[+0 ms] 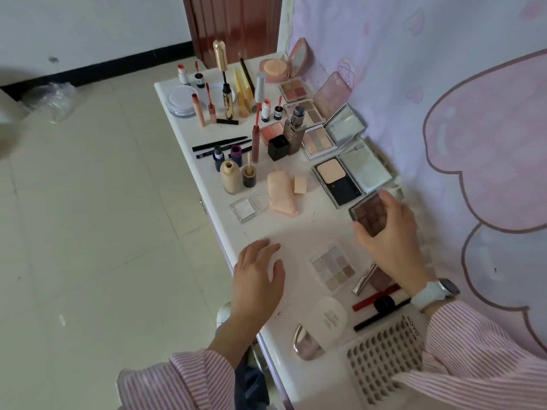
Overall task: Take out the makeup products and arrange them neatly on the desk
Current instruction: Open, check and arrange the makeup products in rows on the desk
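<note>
Evidently the right hand is pinching the stiff, light, likely fragile brown palette by its edges, while the left hand is resting flat, fingers relaxed, on the desk.

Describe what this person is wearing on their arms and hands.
Both arms are in long sleeves with thin pink and white stripes, the left sleeve and the right sleeve alike, with loose cuffs. The right wrist carries a smartwatch with a pale, whitish band and a dark face. The left hand and right hand are bare, with no gloves.
</note>
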{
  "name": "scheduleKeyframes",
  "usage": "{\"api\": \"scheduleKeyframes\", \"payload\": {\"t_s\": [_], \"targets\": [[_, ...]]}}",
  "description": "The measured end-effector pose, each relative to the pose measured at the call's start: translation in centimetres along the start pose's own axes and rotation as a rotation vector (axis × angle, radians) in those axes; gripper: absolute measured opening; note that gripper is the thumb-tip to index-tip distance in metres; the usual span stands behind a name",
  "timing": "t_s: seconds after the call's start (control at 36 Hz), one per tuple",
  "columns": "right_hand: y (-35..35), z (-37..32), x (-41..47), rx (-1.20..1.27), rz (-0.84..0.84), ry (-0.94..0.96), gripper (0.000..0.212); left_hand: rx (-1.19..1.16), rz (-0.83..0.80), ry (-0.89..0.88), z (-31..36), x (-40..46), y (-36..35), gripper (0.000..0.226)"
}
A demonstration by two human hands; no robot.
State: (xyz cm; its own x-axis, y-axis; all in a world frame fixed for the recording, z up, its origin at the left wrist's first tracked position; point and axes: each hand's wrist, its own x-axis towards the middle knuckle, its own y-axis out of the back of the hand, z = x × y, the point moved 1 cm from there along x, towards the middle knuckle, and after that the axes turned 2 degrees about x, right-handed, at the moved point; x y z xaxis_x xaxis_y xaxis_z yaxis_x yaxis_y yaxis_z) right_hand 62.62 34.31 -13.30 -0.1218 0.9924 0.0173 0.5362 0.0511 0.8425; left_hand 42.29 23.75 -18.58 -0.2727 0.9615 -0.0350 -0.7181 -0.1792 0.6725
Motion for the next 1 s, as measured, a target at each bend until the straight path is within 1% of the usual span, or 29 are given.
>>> {"api": "scheduleKeyframes", "payload": {"t_s": [0.06, 0.08, 0.14, 0.17, 0.22, 0.28, 0.31, 0.39, 0.44, 0.53, 0.56, 0.61, 0.64, 0.69, 0.78, 0.89, 1.0], "targets": [[0.1, -1.3, -1.0, 0.175, -0.086, 0.133, 0.078, -0.347, -0.087, 0.207, 1.8, 0.4, 1.0, 0.025], [0.0, -2.0, -1.6, 0.223, -0.134, 0.222, 0.081, -0.536, -0.173, 0.316, 2.6, 0.7, 1.4, 0.026], [-0.5, -3.1, -2.7, 0.302, -0.212, 0.362, 0.086, -0.902, -0.377, 0.492, 3.5, 1.2, 1.6, 0.043], [-0.6, -3.6, -3.2, 0.338, -0.262, 0.385, 0.089, -1.046, -0.484, 0.533, 3.8, 1.5, 1.8, 0.052], [-0.9, -4.8, -4.0, 0.382, -0.368, 0.391, 0.092, -1.177, -0.657, 0.529, 3.9, 1.7, 1.9, 0.063], [-1.1, -5.4, -4.4, 0.349, -0.425, 0.424, 0.089, -1.177, -0.725, 0.500, 3.8, 1.6, 2.1, 0.066], [-1.2, -5.5, -4.5, 0.306, -0.426, 0.457, 0.086, -1.161, -0.718, 0.490, 3.6, 1.6, 2.2, 0.065], [-1.7, -5.3, -4.8, 0.193, -0.370, 0.578, 0.074, -1.150, -0.624, 0.487, 3.4, 1.5, 2.6, 0.057], [-1.6, -5.6, -5.1, 0.248, -0.383, 0.541, 0.063, -1.157, -0.553, 0.478, 3.4, 1.5, 2.7, 0.050], [-1.4, -6.4, -5.4, 0.420, -0.380, 0.361, 0.049, -1.168, -0.483, 0.423, 3.6, 1.3, 2.7, 0.035], [-1.5, -6.6, -5.3, 0.441, -0.346, 0.326, 0.045, -1.172, -0.471, 0.412, 3.6, 1.3, 2.6, 0.036], [-1.7, -6.9, -5.1, 0.428, -0.286, 0.314, 0.042, -1.188, -0.444, 0.402, 3.6, 1.3, 2.4, 0.052], [-1.8, -6.9, -4.9, 0.415, -0.282, 0.326, 0.040, -1.193, -0.431, 0.400, 3.6, 1.3, 2.3, 0.058], [-1.8, -6.8, -4.8, 0.394, -0.306, 0.347, 0.039, -1.184, -0.403, 0.395, 3.5, 1.2, 2.3, 0.063], [-1.4, -6.5, -4.6, 0.346, -0.359, 0.350, 0.039, -1.136, -0.387, 0.379, 3.5, 1.1, 2.2, 0.065], [-1.0, -5.9, -4.3, 0.298, -0.411, 0.362, 0.029, -1.126, -0.357, 0.385, 3.8, 1.0, 2.0, 0.058], [-0.8, -5.8, -4.5, 0.160, -0.349, 0.362, 0.029, -1.065, -0.348, 0.351, 4.3, 1.2, 1.7, 0.057]]}}
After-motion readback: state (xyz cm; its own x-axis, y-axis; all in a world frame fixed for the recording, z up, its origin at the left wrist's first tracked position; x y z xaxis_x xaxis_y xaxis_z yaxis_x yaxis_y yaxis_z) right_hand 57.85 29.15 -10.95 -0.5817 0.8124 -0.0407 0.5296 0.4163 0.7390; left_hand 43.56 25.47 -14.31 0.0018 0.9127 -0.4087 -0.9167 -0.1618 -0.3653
